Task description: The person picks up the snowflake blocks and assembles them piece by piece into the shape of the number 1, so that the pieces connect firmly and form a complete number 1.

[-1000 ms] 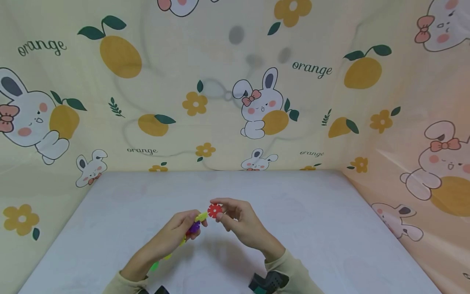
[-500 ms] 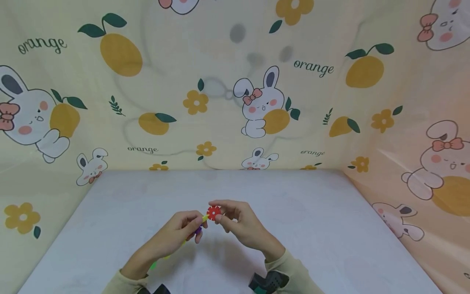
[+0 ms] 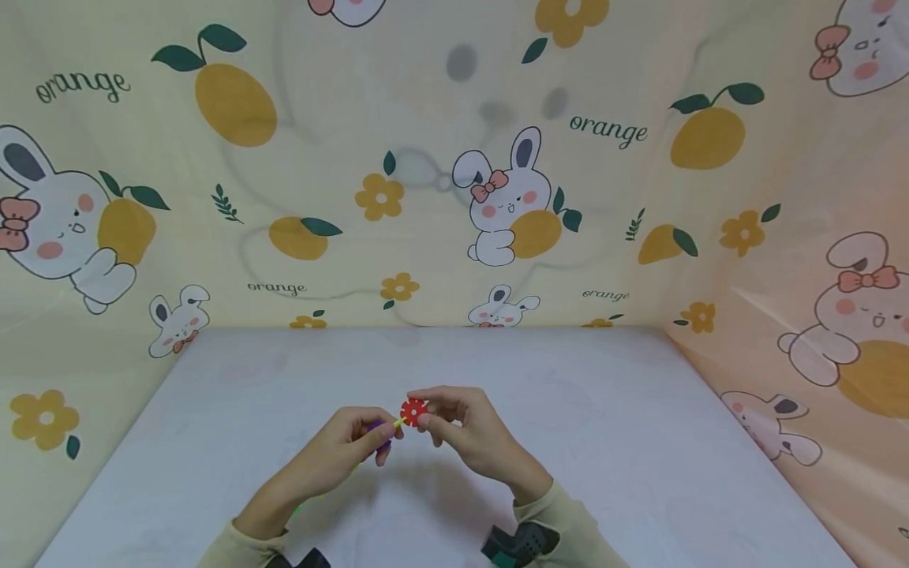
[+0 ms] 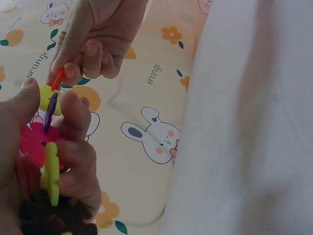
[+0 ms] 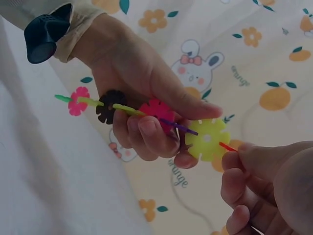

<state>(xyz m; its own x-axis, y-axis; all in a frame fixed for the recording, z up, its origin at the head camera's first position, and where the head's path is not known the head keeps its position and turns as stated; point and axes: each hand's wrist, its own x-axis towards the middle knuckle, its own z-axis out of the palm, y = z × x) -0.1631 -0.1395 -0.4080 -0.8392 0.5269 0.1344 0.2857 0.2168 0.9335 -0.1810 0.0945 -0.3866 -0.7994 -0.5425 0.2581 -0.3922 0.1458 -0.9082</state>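
Slotted plastic discs are linked in a chain in my left hand [image 3: 341, 450], whose fingers curl round its upper part. In the right wrist view the chain runs from a green disc [image 5: 62, 98] through pink, yellow and black [image 5: 110, 98] ones to a pink disc [image 5: 156, 108], a purple disc [image 5: 178, 126] and a yellow disc [image 5: 215, 149] at the end. Left thumb and finger pinch that yellow disc. My right hand [image 3: 465, 426] pinches a red disc [image 3: 413, 412] between thumb and fingers. Its edge meets the yellow disc's rim, the two set crosswise.
A white tabletop [image 3: 604, 442] lies under both hands. Behind and beside it hangs a cream cloth [image 3: 426, 95] printed with rabbits and oranges. Dark devices sit on both wrists, one on the right wrist [image 3: 518, 544].
The yellow end disc has turned edge-on to the head view, and the left fingers have closed up on it. The red disc has shifted slightly down and left, against the yellow disc.
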